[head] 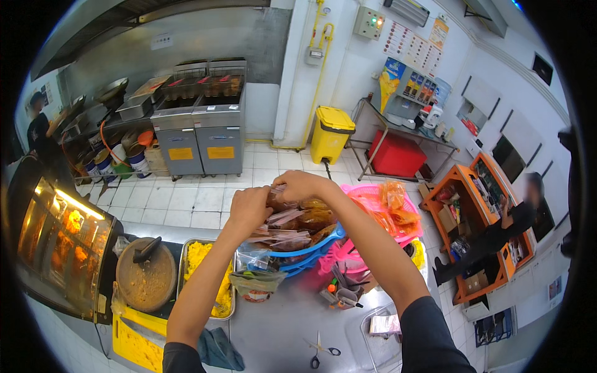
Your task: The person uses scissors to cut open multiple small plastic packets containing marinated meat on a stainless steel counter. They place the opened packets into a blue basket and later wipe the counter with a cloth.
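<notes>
My left hand point(249, 209) and my right hand point(298, 185) meet above the far side of a blue plastic basket point(322, 245). Between them their fingers pinch the top of a clear plastic packet point(276, 203) with brown contents, partly hidden by the hands. Several similar packets point(313, 219) with flat clear ends fill the basket. Right of it, a pink plastic basket point(413, 205) holds bags of orange food point(394, 203). My right forearm crosses in front of the pink basket and hides part of it.
On the steel table point(275, 326) lie scissors point(319, 349), a wire tray point(380, 352) and a dark cloth point(221, 349). At left are a tray of yellow food point(224, 298), a mortar point(147, 279) and a heated display case point(70, 252). Two people stand farther off, left and right.
</notes>
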A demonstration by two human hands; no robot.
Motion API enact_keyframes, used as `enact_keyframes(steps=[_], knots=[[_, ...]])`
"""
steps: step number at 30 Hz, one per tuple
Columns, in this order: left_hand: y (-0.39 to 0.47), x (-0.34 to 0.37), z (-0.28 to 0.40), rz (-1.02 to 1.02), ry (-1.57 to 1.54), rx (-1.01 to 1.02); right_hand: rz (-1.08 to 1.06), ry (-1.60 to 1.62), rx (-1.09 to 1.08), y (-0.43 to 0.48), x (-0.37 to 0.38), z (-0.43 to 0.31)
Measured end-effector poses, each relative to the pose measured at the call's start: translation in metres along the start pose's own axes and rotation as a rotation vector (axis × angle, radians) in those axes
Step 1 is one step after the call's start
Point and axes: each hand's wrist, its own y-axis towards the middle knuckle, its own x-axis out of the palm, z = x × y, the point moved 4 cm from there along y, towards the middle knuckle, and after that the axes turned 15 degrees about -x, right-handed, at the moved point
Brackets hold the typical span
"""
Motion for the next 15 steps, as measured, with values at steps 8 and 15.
enact_keyframes(steps=[8, 15], knots=[[0.005, -0.007, -0.025, -0.059, 0.086, -0.070, -0.153, -0.092, 0.073, 0.033, 0.012, 0.013], [0.000, -0.002, -0.038, 0.090, -0.003, 0.105, -0.091, 0.081, 0.351, 0.014, 0.017, -0.001]])
